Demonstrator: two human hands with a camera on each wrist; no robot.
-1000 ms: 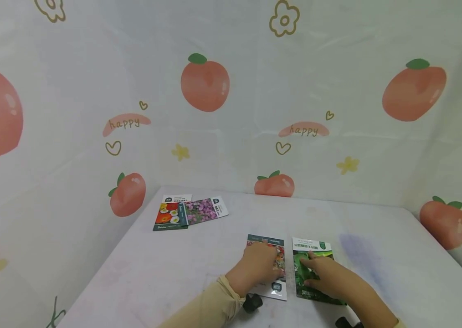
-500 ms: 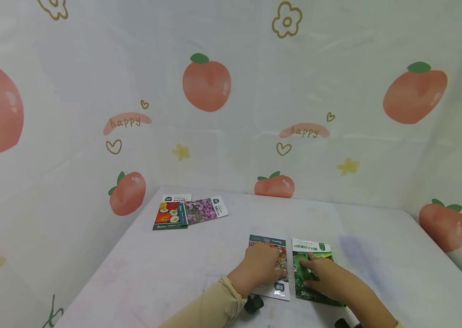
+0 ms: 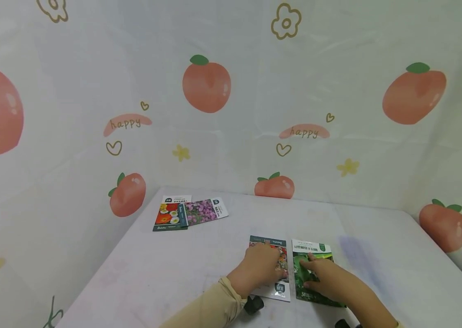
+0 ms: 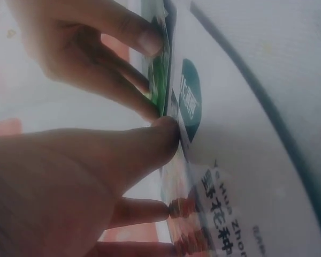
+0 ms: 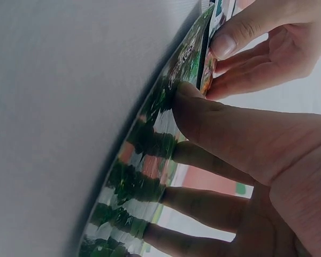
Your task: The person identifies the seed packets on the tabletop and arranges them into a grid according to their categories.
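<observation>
Side by side on the white table lie two seed packets. The fingertips and thumb of my left hand (image 3: 259, 269) rest on a packet with a red and orange flower picture (image 3: 283, 256); in the left wrist view its white end (image 4: 241, 160) shows Chinese print. My right hand (image 3: 329, 275) touches the green seed packet (image 3: 315, 295) with spread fingers and thumb, as the right wrist view shows on the packet's glossy face (image 5: 150, 144). A narrow gap separates the packets. Each hand covers part of its packet's picture.
At the back left of the table (image 3: 173, 273) lie an orange-flower seed packet (image 3: 168, 218) and a purple-flower seed packet (image 3: 202, 212), the purple one overlapping the other. A white curtain (image 3: 235, 150) printed with peaches stands behind and along the sides.
The flower packet under my left hand has shifted slightly right, closer to the green packet. My right hand and the green packet look nearly still.
</observation>
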